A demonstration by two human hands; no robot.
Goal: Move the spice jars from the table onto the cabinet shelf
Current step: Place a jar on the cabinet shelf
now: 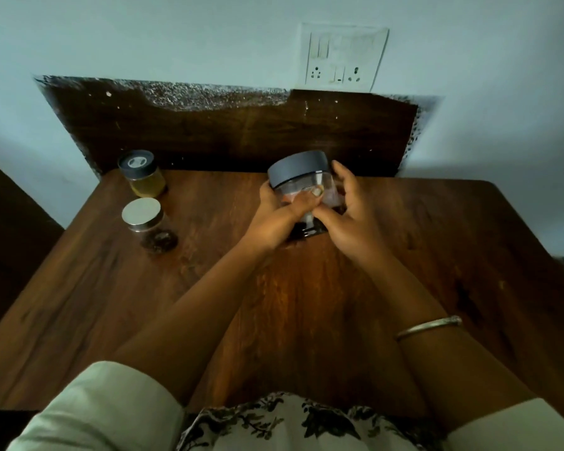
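Note:
A wide clear jar with a grey lid [298, 169] and dark contents at its bottom stands near the back middle of the wooden table [306, 304]. My left hand [279, 216] grips its left side, thumb across the front. My right hand [349, 216] curls round its right side. At the back left stands a small jar with yellow contents and a black lid [142, 174]. In front of it is a small jar with a silver lid [149, 224] and dark spice inside. No cabinet shelf shows.
A dark wooden backboard [225, 135] rises behind the table against the pale wall. A white socket plate [341, 56] sits on the wall above it. A metal bangle [428, 327] circles my right wrist.

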